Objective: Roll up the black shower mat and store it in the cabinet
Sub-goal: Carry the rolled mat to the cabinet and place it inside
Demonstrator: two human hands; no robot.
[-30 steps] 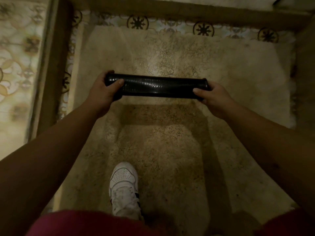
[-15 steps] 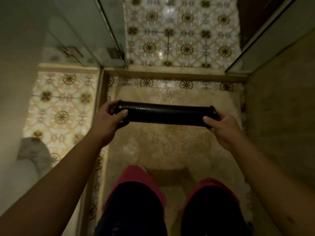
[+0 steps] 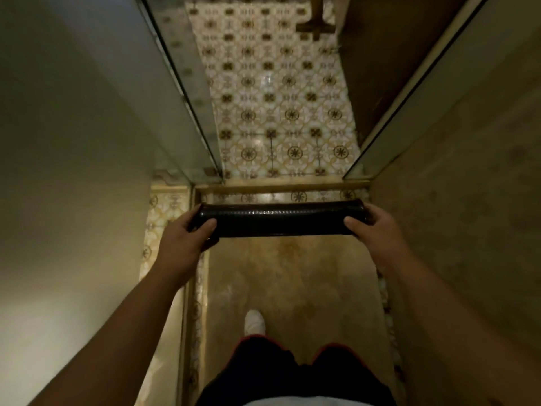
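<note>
The black shower mat (image 3: 281, 219) is rolled into a tight horizontal tube, held in the air at about waist height over the shower floor. My left hand (image 3: 187, 234) grips its left end, thumb on top. My right hand (image 3: 373, 227) grips its right end. The roll spans almost the full width of the shower stall. No cabinet is in view.
I stand on the speckled beige shower floor (image 3: 292, 282), one white shoe (image 3: 254, 320) forward. A raised threshold (image 3: 281, 187) lies just ahead, with patterned floor tiles (image 3: 281, 112) beyond. A glass panel (image 3: 181, 92) stands on the left, a wall (image 3: 468, 200) on the right.
I have risen from a crouch to standing; the view now looks out past the threshold. The rolled mat has come up with both hands, still gripped at its ends.
</note>
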